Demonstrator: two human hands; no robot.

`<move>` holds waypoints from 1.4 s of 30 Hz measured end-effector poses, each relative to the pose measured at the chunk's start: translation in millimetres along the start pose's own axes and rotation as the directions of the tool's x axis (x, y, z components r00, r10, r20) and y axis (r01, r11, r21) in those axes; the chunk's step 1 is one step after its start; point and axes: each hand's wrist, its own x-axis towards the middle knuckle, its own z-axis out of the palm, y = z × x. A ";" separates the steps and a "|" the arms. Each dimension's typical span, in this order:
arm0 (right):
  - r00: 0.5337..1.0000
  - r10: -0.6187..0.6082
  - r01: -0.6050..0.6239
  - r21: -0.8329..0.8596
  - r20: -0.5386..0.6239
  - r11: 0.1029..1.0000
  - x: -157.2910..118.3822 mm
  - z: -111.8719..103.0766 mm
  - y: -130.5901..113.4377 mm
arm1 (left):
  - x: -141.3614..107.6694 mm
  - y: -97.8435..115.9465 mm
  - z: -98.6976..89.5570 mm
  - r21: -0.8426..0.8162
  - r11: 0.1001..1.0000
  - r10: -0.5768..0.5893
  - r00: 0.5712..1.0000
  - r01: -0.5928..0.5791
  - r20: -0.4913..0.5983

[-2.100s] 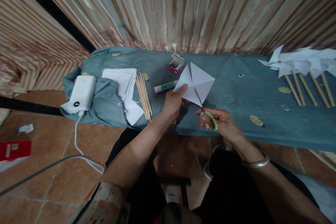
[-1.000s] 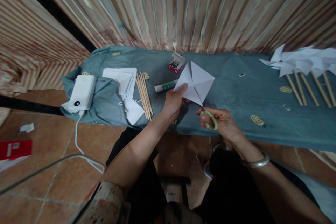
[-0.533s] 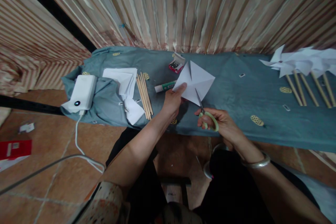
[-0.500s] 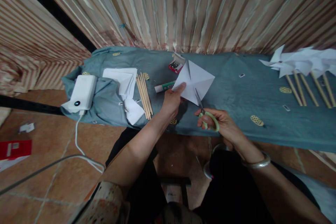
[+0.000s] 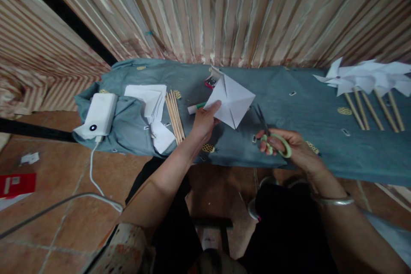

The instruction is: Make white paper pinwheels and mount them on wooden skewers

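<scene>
A square sheet of white paper [image 5: 236, 98] is pinched at its left corner by my left hand [image 5: 205, 120], thumb on top. Slits run in from two of its corners, one at the far side and one at the near side. My right hand [image 5: 282, 143] is closed round the pale green handles of a pair of scissors [image 5: 263, 122], to the right of the paper and apart from it. Partly under the paper lie a glue stick [image 5: 192, 109] and a small red box [image 5: 211, 81] of metal pins.
Wooden sticks [image 5: 175, 115] and white paper sheets [image 5: 147, 98] lie left on the blue-grey cloth [image 5: 298, 115]. A white power bank [image 5: 102, 113] with a cable sits farther left. Several paper pinwheels [image 5: 366, 77] on sticks lie at the right. A pleated curtain [image 5: 224, 17] hangs behind.
The scissors have come out of the paper and moved right with my right hand. A slit now shows at the near corner. The paper has shifted slightly left.
</scene>
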 end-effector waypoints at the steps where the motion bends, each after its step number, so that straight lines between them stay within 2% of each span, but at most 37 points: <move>1: 0.995 -0.028 0.030 0.016 -0.092 0.999 2.2 -2.7 1.2 | 0.3 -1.6 -0.2 0.011 1.000 -0.005 1.000 0.004 0.012; 3: 0.964 -0.058 0.077 0.065 -0.258 0.995 6.9 -6.6 2.8 | 0.4 -6.1 -0.8 0.046 0.999 -0.010 0.999 0.008 0.040; 5: 0.938 -0.064 0.110 0.118 -0.341 0.987 11.2 -8.2 3.1 | -0.6 -12.2 -1.6 0.113 0.994 -0.013 0.997 0.004 0.079; 10: 0.942 -0.076 0.128 0.141 -0.326 0.982 20.0 -7.6 2.5 | -6.9 -25.1 -5.3 0.339 0.940 -0.023 0.987 -0.033 0.160; 13: 0.935 -0.093 0.129 0.084 -0.342 0.988 24.4 -8.8 4.8 | -11.3 -25.3 -8.4 0.373 0.928 -0.041 0.983 -0.029 0.178; 18: 0.892 -0.159 0.194 0.041 -0.423 0.980 26.6 -11.5 5.5 | -17.8 -21.8 -10.6 0.457 0.888 -0.038 0.981 -0.055 0.193; 22: 0.907 -0.142 0.177 0.051 -0.397 0.983 24.4 -6.5 0.0 | -27.1 -23.1 -6.1 0.499 0.865 -0.072 0.969 -0.057 0.236; 27: 0.963 -0.104 0.126 0.074 -0.248 0.989 21.0 0.2 -5.0 | -47.9 -24.8 -4.2 0.468 0.882 -0.106 0.946 -0.052 0.305; 31: 0.983 -0.078 0.096 0.105 -0.169 0.990 17.4 -0.5 -7.6 | -57.3 -30.4 -10.6 0.418 0.908 -0.131 0.963 0.021 0.236; 34: 0.985 -0.067 0.086 0.120 -0.156 0.989 15.9 0.3 -7.5 | -58.9 -37.0 -13.0 0.273 0.959 -0.126 0.977 0.075 0.174; 37: 0.965 -0.081 0.125 0.167 -0.251 0.978 18.5 5.7 -3.4 | -60.5 -40.5 -10.6 0.087 0.990 -0.129 0.972 0.113 0.197; 40: 0.905 -0.111 0.207 0.196 -0.411 0.958 23.7 14.8 1.4 | -63.9 -40.1 -5.8 -0.031 0.989 -0.128 0.952 0.142 0.278; 42: 0.863 -0.123 0.241 0.185 -0.489 0.953 26.2 21.4 2.5 | -66.4 -40.5 -2.8 -0.057 0.993 -0.086 0.949 0.108 0.303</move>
